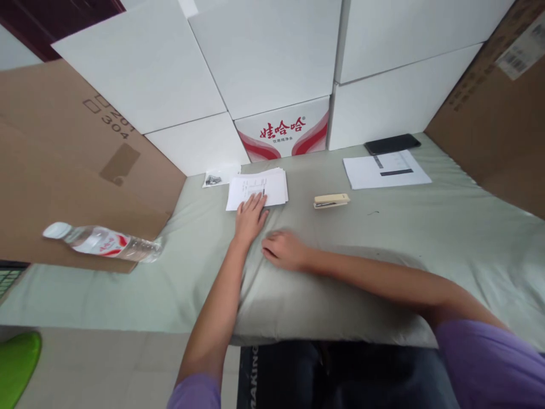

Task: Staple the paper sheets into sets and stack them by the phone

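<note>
My left hand [250, 220] lies with its fingers stretched out over the near edge of a stack of printed papers [275, 184]. Close by on the right, my right hand [284, 250] rests on the cloth-covered table, its fingers curled in and nothing seen in them. A cream stapler [331, 200] lies to the right of the paper stack, apart from both hands. Just behind the stack, on its left, is a small clear plastic bag [221, 175] with dark bits inside, too small to make out.
Another paper pile [387, 170] lies at the right, with a black phone [392, 144] behind it. A water bottle [106, 241] stands at the left by a brown cardboard panel [85, 165]. White boxes [272, 57] wall off the back; more cardboard [498, 119] bounds the right.
</note>
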A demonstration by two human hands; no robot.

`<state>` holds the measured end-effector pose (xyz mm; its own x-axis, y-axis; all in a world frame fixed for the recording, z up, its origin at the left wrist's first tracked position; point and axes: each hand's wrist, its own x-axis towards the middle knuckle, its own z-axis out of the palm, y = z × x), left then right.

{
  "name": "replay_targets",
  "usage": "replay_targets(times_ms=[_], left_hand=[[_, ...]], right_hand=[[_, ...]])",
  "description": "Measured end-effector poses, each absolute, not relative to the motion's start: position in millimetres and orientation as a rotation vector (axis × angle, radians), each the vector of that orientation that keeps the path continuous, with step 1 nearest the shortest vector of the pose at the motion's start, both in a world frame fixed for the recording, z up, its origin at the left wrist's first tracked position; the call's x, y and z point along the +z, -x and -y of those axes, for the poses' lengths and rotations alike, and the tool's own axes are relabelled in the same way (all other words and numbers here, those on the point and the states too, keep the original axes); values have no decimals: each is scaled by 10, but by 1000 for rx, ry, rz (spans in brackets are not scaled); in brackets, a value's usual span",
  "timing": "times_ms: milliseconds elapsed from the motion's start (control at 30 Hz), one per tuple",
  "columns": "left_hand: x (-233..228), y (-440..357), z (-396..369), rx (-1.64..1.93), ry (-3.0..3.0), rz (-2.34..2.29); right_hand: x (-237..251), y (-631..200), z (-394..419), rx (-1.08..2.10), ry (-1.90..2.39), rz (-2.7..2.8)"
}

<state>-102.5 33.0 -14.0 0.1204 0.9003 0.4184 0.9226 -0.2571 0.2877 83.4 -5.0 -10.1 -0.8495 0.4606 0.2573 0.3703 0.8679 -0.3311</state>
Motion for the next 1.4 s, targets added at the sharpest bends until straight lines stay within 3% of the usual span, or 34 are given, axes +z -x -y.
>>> replay_targets(times_ms=[300, 567, 700, 967, 1233, 1400], left_hand=[[-54, 1002, -633, -731, 2498, 1755], [-101, 1004, -655, -985, 2237, 1691], [-114, 1047, -618, -1112, 2118, 1740], [-67, 1068, -489, -1235, 2141, 1736], [92, 921, -377, -1168, 2357, 1669], [139, 725, -308, -1113, 2550, 1525]], right_hand=[[-123, -883, -22, 485, 689, 2672], [-91, -875, -15, 554, 752, 2656], [-102, -870, -43, 952, 844, 2396], [65, -869, -439, 2017, 886, 1007], [340, -1076, -762, 2227, 874, 786], [465, -1150, -903, 2156, 947, 836]])
